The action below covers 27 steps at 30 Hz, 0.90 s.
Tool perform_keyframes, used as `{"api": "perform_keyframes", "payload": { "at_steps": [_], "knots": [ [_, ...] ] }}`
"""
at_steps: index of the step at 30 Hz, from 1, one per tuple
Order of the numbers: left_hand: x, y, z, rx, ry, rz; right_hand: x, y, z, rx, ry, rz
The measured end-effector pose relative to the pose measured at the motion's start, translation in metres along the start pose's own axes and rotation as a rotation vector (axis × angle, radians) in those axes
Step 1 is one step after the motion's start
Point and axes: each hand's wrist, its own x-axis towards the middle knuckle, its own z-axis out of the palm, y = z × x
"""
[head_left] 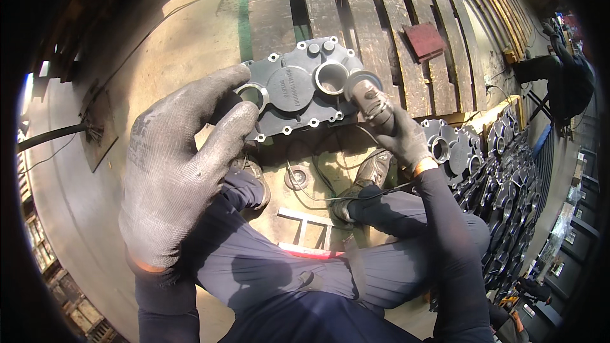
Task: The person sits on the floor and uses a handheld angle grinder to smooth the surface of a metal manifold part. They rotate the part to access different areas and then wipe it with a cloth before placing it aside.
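Fingers (230, 80) of the left hand (171, 168) half-open, grasping a grey casting (289, 89), right fingers (401, 132) tight round a cylindrical tool (372, 103)

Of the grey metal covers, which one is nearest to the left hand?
The cover between the left hand and the right hand; the other covers lie together at the right.
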Motion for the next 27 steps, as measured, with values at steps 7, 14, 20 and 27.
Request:
{"api": "perform_keyframes", "payload": {
  "at_steps": [7,14,20,27],
  "knots": [
    [0.002,0.003,0.008,0.014,-0.002,0.008,0.004,0.018,-0.012,0.065,0.111,0.083],
    [0.003,0.002,-0.003,-0.074,0.044,-0.041,-0.002,-0.016,-0.002,0.031,0.003,0.007],
    [-0.004,-0.016,-0.023,-0.201,0.255,0.005,0.003,-0.077,-0.006,0.180,-0.090,0.042],
    [-0.008,-0.039,-0.046,-0.345,0.317,0.114,0.047,-0.169,0.009,0.302,-0.312,0.074]
  ]
}}
